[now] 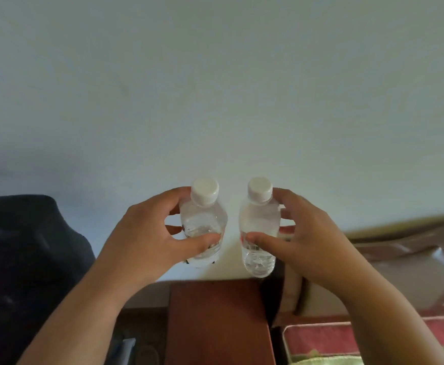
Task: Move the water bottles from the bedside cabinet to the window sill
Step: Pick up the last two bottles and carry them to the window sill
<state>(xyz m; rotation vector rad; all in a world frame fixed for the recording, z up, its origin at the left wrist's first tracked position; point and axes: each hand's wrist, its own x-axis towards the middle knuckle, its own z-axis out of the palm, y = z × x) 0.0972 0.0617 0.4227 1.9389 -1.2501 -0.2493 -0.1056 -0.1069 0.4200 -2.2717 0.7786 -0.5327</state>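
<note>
Two small clear water bottles with white caps are held upright in the air above a reddish-brown bedside cabinet (215, 320). My left hand (147, 241) grips the left bottle (203, 219) around its body, thumb across the label. My right hand (302, 238) grips the right bottle (259, 225) the same way. The bottles are a short gap apart and clear of the cabinet top. No window sill is in view.
A pale wall (215, 88) fills the upper view. A dark bulky shape (23, 259) stands at the left. At the right is a brown headboard (400, 256) and a bed with a red patterned cover (347, 338).
</note>
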